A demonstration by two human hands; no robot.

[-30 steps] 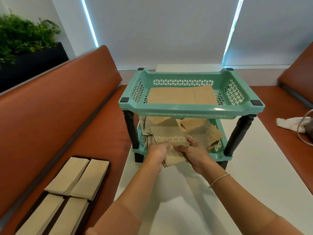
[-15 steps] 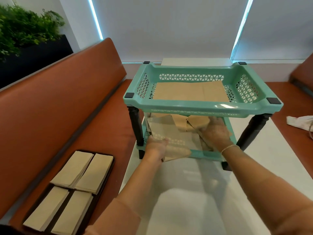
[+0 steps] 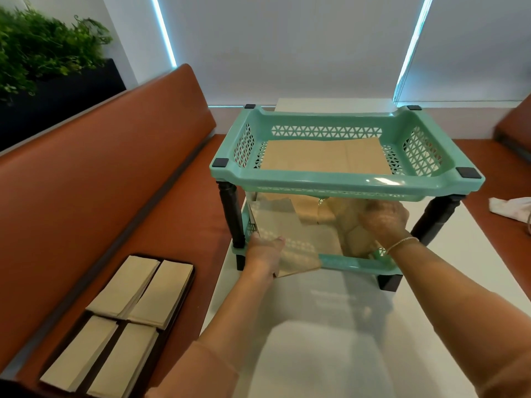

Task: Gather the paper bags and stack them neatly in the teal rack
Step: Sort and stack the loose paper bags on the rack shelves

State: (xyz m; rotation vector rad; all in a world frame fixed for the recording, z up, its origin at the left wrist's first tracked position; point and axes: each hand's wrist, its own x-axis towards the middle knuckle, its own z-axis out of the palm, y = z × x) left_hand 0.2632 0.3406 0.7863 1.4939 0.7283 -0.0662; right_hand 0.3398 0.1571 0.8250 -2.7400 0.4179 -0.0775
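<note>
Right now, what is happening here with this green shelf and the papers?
A person is sorting paper bags in the teal rack on the white table. The left hand holds a bag that sticks out over the lower shelf's front edge; the right hand reaches among the loose bags there. The top shelf already holds flat bags.

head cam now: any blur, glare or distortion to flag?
Head view: right hand motion-blurred under the upper tray; glare streak on the teal rack front rim; wide-angle bowing on the bench back; arm shadows on the white table.

Rack [image 3: 344, 182] stands on the table [image 3: 316, 354]; bag stacks [image 3: 120, 311] lie left on the bench [image 3: 86, 196].
</note>
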